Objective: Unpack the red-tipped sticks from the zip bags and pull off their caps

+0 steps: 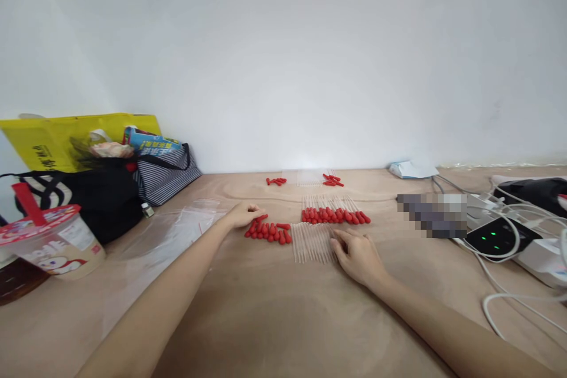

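My left hand [245,212], grip curled, hold unclear, touches red caps [268,231] just left of clear tubes [312,242] lying front-to-back; right hand [357,251] flat, open.

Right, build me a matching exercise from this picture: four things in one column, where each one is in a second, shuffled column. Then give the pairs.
Things
1. left hand
2. right hand
3. lidded cup
4. striped bag

Places
A. at the near row of clear tubes
B. back left, by the wall
C. at the loose red caps
D. front left of the table

Pairs: 1-C, 2-A, 3-D, 4-B.
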`<state>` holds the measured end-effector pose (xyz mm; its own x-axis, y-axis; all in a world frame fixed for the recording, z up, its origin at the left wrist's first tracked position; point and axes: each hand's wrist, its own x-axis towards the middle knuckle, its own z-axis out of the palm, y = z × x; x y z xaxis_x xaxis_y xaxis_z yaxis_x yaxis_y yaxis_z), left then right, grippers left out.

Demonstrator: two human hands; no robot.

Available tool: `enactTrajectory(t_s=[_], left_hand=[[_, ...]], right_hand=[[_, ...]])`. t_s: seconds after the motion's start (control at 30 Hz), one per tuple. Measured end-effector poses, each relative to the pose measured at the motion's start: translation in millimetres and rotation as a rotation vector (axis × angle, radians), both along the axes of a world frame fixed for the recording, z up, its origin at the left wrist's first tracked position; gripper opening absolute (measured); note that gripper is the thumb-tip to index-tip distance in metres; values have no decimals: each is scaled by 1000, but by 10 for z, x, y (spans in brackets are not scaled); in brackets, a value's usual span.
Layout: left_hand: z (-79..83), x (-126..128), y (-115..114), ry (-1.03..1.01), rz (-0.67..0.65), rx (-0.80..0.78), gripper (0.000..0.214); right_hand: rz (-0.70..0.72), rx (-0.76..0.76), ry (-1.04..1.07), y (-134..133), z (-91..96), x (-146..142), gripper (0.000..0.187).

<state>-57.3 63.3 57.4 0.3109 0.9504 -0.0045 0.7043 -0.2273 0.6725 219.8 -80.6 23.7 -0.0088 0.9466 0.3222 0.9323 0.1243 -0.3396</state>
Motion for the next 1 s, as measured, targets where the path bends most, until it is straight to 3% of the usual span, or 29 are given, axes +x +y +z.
enactTrajectory(t_s=[0.13, 0.27, 0.43, 0.47, 0.53, 0.6, 0.67, 0.8, 1.0], left_hand=[[-44, -36, 10, -6, 20, 41, 43], [-46, -6, -41, -34, 126, 207, 40], [19, 176, -502, -59, 304, 539, 29], [21, 214, -639, -59, 277, 599, 25], [1, 271, -900, -12, 7, 789, 17], [-40, 294, -1093, 25, -224, 883, 12], [-83, 293, -1191, 37, -333, 912, 10], [-120, 277, -1194, -4, -321, 888, 16], [-95, 293, -1186, 11, -341, 869, 17]], right_hand=[[37, 58, 9, 35, -42, 8, 29], [67, 136, 70, 68, -100, 50, 29], [56, 242, 185, 104, -100, 114, 26], [41, 264, 193, 117, -83, 127, 25], [12, 301, 170, 156, -34, 150, 23], [-8, 316, 89, 217, 32, 165, 22], [-14, 312, -33, 294, 100, 164, 22], [24, 293, -214, 437, 182, 123, 25], [60, 275, -245, 509, 161, 76, 24]])
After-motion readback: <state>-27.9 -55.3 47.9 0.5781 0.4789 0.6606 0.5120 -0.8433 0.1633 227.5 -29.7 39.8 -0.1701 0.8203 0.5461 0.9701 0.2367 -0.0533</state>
